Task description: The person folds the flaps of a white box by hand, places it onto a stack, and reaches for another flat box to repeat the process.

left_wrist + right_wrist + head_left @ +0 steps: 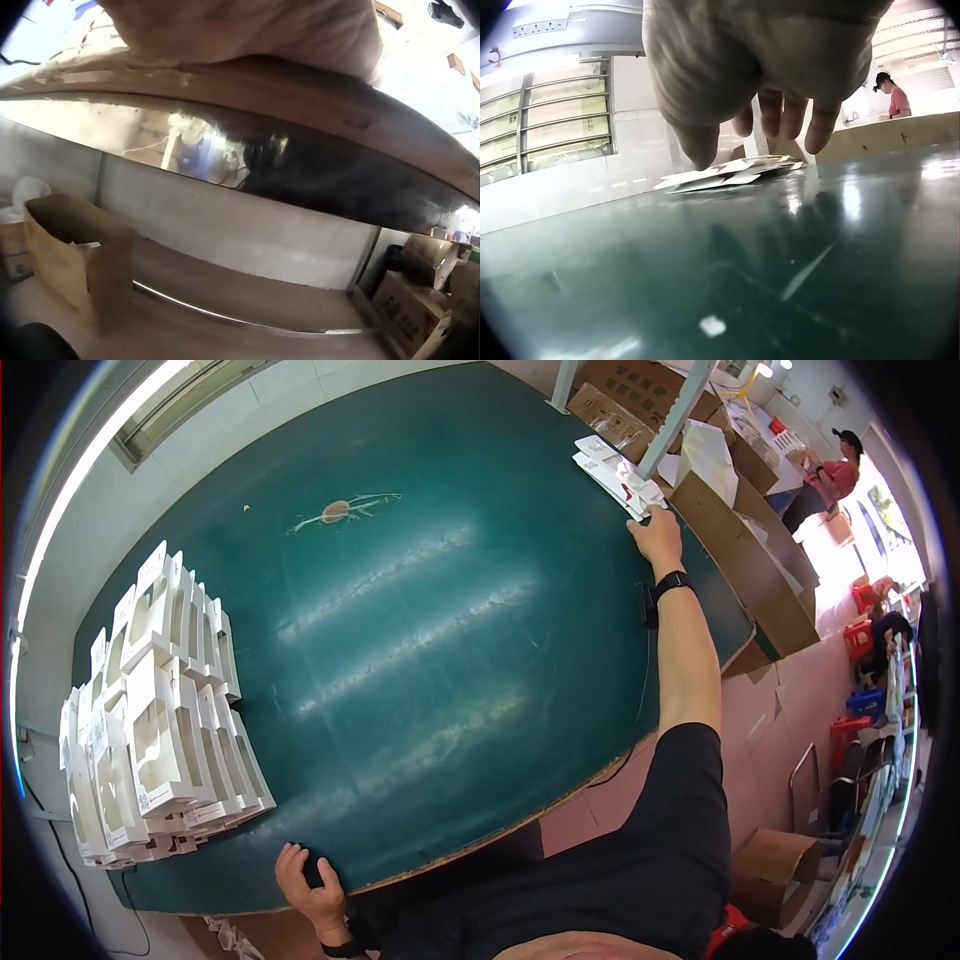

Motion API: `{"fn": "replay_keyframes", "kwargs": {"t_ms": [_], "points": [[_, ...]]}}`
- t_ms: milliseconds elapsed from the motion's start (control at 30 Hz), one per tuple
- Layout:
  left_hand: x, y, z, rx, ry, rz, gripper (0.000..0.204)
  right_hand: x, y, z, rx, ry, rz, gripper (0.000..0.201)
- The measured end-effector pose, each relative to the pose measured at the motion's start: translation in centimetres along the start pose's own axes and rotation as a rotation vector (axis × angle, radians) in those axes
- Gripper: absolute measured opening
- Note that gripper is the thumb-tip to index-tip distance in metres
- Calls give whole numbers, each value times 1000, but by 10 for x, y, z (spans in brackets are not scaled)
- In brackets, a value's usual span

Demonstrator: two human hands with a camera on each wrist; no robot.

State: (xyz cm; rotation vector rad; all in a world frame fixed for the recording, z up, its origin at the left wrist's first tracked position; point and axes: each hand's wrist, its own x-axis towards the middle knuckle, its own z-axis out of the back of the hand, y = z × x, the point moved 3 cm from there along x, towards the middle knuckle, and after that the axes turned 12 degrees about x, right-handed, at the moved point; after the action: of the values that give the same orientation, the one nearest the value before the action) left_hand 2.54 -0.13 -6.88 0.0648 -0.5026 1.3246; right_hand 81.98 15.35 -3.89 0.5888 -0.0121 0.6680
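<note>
My right hand [658, 540] reaches to the far right of the green table, its thumb and fingers spread at the near end of a small pile of flat white cartons [618, 478]. In the right wrist view the fingers [821, 127] point down, and the flat cartons [731, 174] lie just beyond, between thumb and fingers. My left hand [312, 890] rests on the table's front edge, fingers relaxed and holding nothing. The left wrist view shows its palm [247, 26] over the edge. Left of it stand stacked white cartons with cut-out windows [165, 730].
A metal post [680, 420] and open cardboard boxes [745, 565] border the table's right side. A brown round patch with pale streaks [336, 511] marks the green tabletop [430, 630]. People sit or stand farther right. A cardboard box [79, 255] stands below the table edge.
</note>
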Motion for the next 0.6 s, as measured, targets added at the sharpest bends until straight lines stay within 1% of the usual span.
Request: {"fn": "replay_keyframes", "kwargs": {"t_ms": [100, 133, 233, 267, 367, 533, 600], "points": [[0, 1, -1, -3, 18, 2, 27, 17, -7, -8, -26, -24, -13, 67], [0, 1, -1, -2, 16, 8, 27, 24, -8, -12, -26, -22, -7, 67], [0, 2, -2, 7, 31, 9, 26, 39, -14, -21, -16, -127, 23, 74], [0, 1, -3, 8, 32, 12, 26, 45, -17, -23, -16, -125, 25, 74], [1, 0, -3, 14, 24, 58, 25, 60, -18, -27, -13, -37, -81, 80], [0, 1, -3, 24, 31, 62, 24, 64, -15, -28, -21, -47, -65, 81], [-1, 3, -3, 26, 41, 48, 24, 66, -14, -27, -59, -1, -84, 75]]}}
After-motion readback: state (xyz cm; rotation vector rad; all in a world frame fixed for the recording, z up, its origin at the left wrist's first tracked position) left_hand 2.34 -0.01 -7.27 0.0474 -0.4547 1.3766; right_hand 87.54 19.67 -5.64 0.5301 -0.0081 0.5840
